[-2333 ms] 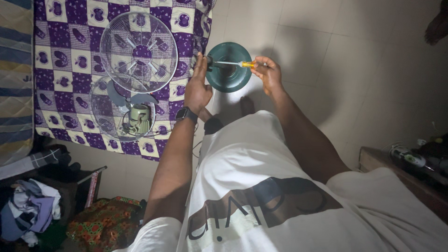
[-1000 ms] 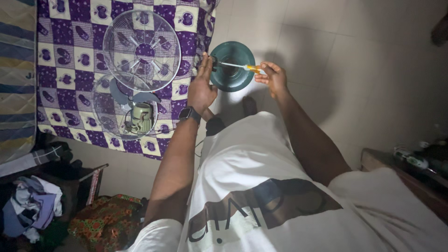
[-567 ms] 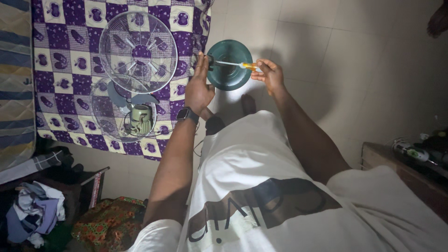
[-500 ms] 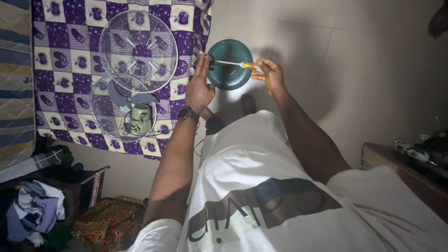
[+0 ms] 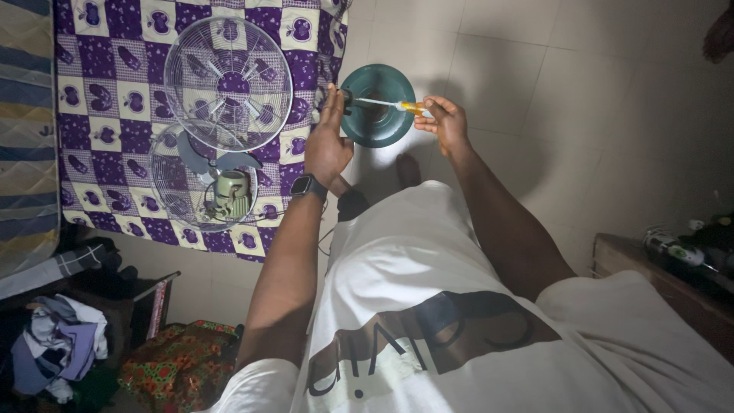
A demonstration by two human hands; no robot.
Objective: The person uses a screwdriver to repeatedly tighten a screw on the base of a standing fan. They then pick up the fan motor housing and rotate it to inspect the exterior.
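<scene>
Up near the top centre of the frame: round dark-green plastic fan base (image 5: pixel 380 115), standing on the pale tiled floor (image 5: pixel 581 99), just right of the purple-and-white checked cloth (image 5: pixel 107 84). Left hand (image 5: pixel 329 141), black smartwatch (image 5: pixel 308 186) at the wrist, raised at the left rim of the base, fingers together and pinched on a small dark part at that rim; what the part is, too small to tell. Right hand (image 5: pixel 446 122) at the right rim, fingers clamped on the orange handle of a slim screwdriver (image 5: pixel 390 105), metal shaft lying across the base and pointing left toward the left hand's fingertips.

Left of the hands, on the checked cloth: round white wire fan guard (image 5: pixel 228 82), lying flat, and below it a second wire guard (image 5: pixel 200 187) holding the grey fan blades and the pale green motor housing (image 5: pixel 232 191) inside its ring. One bare foot (image 5: pixel 407 168) showing on the tiles below the base.

Lower left of the frame: heap of crumpled clothes (image 5: pixel 57 348) and a red-and-green patterned fabric bundle (image 5: pixel 180 363). Far left edge: striped mattress (image 5: pixel 27 130). Right edge: dark wooden counter (image 5: pixel 650 275) carrying a few small items, too dim to name.
</scene>
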